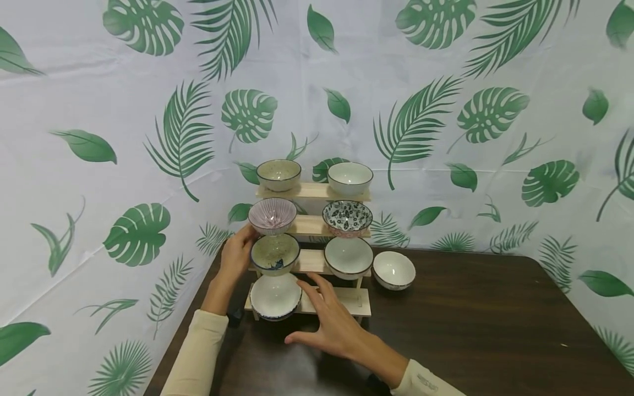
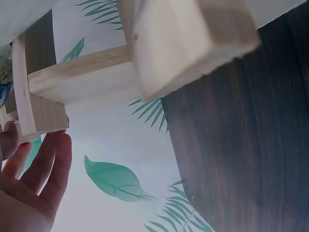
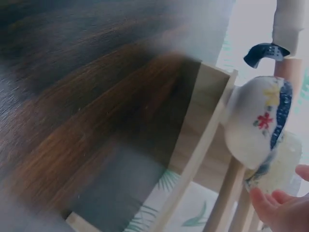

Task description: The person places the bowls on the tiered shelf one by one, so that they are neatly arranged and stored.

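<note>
A stepped wooden rack (image 1: 311, 190) carries bowls in two columns. My left hand (image 1: 236, 254) is at the rack's left side, beside the speckled olive bowl (image 1: 274, 254). In the left wrist view its fairly straight fingers (image 2: 59, 162) meet the end of a wooden step (image 2: 49, 115). A white bowl (image 1: 275, 296) with a blue rim sits on the lowest step at left; the right wrist view shows painted flowers on its outside. My right hand (image 1: 334, 324) spreads thumb and fingers at that bowl's right side, fingertips close to the rim, holding nothing.
Above stand a purple striped bowl (image 1: 272, 214), a black floral bowl (image 1: 348, 216), another olive bowl (image 1: 279, 173) and a pale bowl (image 1: 350, 177). A grey-white bowl (image 1: 349, 256) is on the third step. One white bowl (image 1: 394, 269) stands on the dark table (image 1: 475, 319), right of the rack.
</note>
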### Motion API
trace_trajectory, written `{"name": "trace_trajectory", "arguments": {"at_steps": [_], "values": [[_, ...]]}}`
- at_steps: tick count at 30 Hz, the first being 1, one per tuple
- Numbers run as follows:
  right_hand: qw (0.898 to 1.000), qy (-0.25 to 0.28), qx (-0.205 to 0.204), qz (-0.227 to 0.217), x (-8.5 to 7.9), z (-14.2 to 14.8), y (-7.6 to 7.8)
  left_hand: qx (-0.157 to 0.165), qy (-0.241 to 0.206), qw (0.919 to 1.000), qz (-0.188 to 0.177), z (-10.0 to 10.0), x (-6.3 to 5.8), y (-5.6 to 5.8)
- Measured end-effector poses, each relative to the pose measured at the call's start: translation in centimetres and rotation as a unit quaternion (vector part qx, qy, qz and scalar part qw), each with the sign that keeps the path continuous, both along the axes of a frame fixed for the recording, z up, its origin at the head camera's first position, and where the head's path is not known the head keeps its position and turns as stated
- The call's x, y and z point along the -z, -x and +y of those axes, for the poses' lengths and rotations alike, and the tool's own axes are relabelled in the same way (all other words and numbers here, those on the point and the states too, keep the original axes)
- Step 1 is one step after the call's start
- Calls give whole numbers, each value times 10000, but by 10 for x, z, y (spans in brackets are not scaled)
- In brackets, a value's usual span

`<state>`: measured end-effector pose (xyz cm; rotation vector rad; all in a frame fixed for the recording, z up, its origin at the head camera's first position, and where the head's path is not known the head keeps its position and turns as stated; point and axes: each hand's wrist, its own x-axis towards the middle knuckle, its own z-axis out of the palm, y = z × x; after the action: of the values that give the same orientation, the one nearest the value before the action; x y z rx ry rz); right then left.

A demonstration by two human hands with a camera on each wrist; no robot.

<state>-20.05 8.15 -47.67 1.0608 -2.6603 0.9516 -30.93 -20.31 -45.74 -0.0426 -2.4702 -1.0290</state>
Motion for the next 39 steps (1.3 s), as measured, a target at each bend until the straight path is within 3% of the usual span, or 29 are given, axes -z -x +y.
{"name": "trace_trajectory", "arguments": {"at_steps": [9,24,39], "values": [[9996,13,164,-225,-16,20,-16,19,-8,9999,116,-1,-5,0],[9986,38,499,-155,-38,51,-36,39,8,9999,98,-1,-6,0],[9942,76,1052,216,-58,95,-29,92,3,10000,-2,-2,-5,0]]}}
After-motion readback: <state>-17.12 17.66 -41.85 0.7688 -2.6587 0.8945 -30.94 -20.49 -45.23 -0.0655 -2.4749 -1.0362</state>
